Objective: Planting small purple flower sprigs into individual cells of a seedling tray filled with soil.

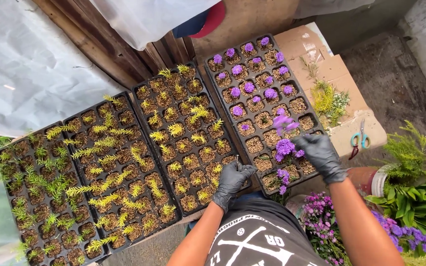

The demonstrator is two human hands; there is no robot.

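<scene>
The right hand, in a black glove, pinched purple flower cuttings over the rightmost black seedling tray. The left hand was closed around a thin tool. Scissors lay on flattened brown cardboard nearby.

Both the left hand and the right hand wear thin black gloves, rubbery with a faint sheen. The seedling trays look like thin black plastic, matt, and their cells hold coarse, fibrous brown potting mix. The flattened cardboard is dull, creased brown paperboard. On it, the scissors have glossy teal plastic handles and metal blades. The sheet at left looks like wrinkled translucent white plastic.
</scene>
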